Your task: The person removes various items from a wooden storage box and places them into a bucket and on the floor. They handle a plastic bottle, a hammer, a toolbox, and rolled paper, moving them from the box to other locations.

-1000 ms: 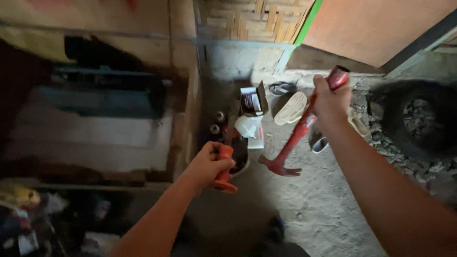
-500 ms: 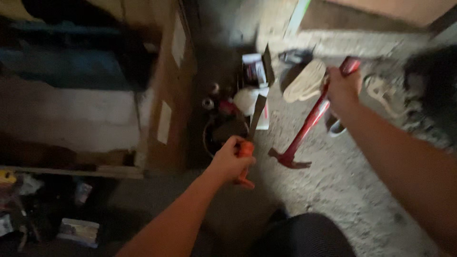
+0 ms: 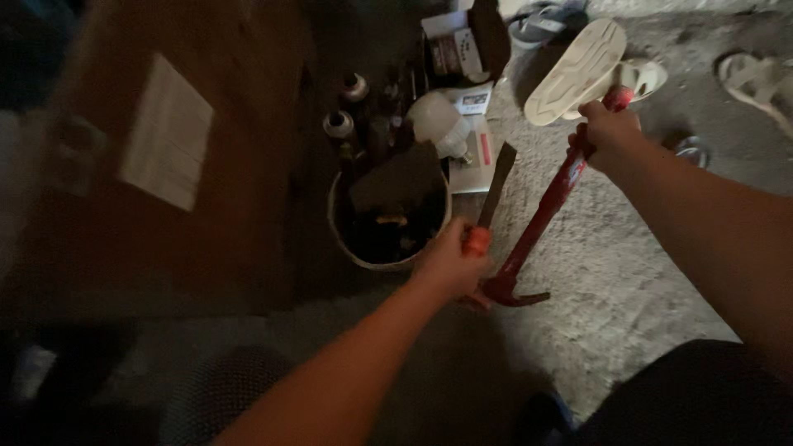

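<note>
Paper [image 3: 168, 132], a pale sheet, lay on the dark wooden surface at far left. Right of it stood two small capped bottles [image 3: 340, 124] and a round bucket [image 3: 388, 216] filled with dim odds and ends. The left hand [image 3: 450, 260] was closed around the orange handle of a flat-bladed chisel [image 3: 494, 192], its blade pointing up past the bucket's rim. The right hand [image 3: 607, 135] gripped the top of a red claw hammer [image 3: 541, 216], head [image 3: 512, 291] down on the gritty floor. A pale sandal [image 3: 578, 70] lay just above that hand.
</note>
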